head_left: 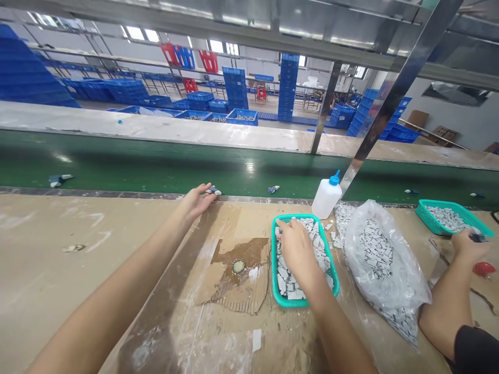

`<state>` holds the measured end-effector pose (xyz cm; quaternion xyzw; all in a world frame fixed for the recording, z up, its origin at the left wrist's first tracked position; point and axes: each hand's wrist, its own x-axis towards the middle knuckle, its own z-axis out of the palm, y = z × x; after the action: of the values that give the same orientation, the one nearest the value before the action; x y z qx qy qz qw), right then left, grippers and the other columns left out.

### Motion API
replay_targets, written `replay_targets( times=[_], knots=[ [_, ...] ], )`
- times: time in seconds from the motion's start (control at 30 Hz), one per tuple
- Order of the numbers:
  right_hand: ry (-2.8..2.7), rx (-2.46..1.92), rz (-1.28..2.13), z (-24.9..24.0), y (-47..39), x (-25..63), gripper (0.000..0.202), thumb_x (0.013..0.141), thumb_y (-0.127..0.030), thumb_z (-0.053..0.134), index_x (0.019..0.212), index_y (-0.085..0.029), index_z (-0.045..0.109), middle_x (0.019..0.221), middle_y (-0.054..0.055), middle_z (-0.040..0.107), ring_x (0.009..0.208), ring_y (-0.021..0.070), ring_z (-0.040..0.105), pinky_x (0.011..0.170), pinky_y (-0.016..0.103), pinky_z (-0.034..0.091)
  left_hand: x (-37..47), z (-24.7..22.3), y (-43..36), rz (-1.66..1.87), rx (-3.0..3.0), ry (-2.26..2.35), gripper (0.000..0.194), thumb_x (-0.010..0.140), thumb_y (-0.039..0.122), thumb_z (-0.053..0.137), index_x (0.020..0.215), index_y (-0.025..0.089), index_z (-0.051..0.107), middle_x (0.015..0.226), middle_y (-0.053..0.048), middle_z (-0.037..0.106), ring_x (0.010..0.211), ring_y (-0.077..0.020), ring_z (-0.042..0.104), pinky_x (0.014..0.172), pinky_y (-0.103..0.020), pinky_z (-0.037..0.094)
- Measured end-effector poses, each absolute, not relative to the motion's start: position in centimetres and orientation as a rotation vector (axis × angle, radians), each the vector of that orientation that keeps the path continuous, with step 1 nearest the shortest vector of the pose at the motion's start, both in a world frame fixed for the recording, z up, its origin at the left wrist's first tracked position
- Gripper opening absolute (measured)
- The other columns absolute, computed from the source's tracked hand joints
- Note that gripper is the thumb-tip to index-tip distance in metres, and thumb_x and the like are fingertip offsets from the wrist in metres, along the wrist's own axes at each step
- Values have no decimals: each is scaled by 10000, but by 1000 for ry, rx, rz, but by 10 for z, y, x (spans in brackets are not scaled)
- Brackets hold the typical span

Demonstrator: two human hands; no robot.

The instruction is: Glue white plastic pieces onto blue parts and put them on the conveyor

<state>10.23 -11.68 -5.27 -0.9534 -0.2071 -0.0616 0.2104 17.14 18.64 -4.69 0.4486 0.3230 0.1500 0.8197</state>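
My left hand (199,201) is at the near edge of the green conveyor belt (163,174), its thumb and fingers closed around a small white and dark-blue plastic part (213,190). My right hand (297,244) reaches into a teal plastic basket (275,280) full of small flat white-grey pieces (286,283). Its fingers are bent down onto the pieces, and what they pinch, if anything, is hidden. Another white and dark-blue part (273,189) lies on the belt between my hands.
A white squeeze bottle (326,198) with a blue cap stands behind the basket. Right of it lies a clear bag (384,259) of pieces. Farther right, a co-worker's hand (470,246) holds a dark part beside a second teal basket (427,221). Metal posts (397,93) rise by the belt.
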Motion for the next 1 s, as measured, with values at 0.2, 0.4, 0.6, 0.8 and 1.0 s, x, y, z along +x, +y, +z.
replay_targets(
  times=[0.2, 0.4, 0.6, 0.8, 1.0],
  knots=[
    [-538, -2538, -270, -72, -109, 110, 223, 893, -165, 521, 940, -264, 716, 864, 75, 684, 867, 214, 662, 727, 301, 487, 199, -65, 179, 445, 1440, 668, 664, 857, 7, 479, 1481, 141, 298, 1337, -169, 534, 1263, -161, 540, 1096, -309, 421],
    [-483, -2503, -288, -82, -112, 110, 146, 897, -199, 521, 871, -238, 659, 877, 90, 685, 883, 215, 654, 728, 315, 492, 218, -90, 132, 418, 2036, 420, 565, 819, 172, 631, 1367, 100, 513, 1539, -171, 393, 1467, -284, 292, 1225, -368, 175],
    [-470, -2500, -311, -83, -109, 107, 196, 922, -328, 593, 895, -147, 662, 919, 68, 690, 912, 186, 637, 822, 355, 515, 246, -99, 89, 305, 2318, 293, 451, 822, 289, 669, 1194, 37, 635, 1292, -254, 606, 1339, -382, 448, 1147, -448, 288],
    [-494, -2427, -434, -86, -116, 110, 103, 802, -258, 648, 727, -246, 717, 744, 106, 712, 909, 293, 698, 754, 402, 548, 234, -85, 88, 298, 2314, 282, 356, 856, 257, 585, 1154, 90, 686, 1171, -187, 694, 1130, -342, 613, 1025, -428, 428],
    [-629, -2287, -510, -87, -131, 113, 171, 738, -250, 627, 725, -389, 726, 647, 72, 695, 814, 277, 730, 699, 401, 577, 160, -61, 106, 196, 2000, 108, 474, 724, 457, 745, 1094, 162, 715, 1130, -115, 726, 1017, -300, 681, 903, -369, 533]
  ],
)
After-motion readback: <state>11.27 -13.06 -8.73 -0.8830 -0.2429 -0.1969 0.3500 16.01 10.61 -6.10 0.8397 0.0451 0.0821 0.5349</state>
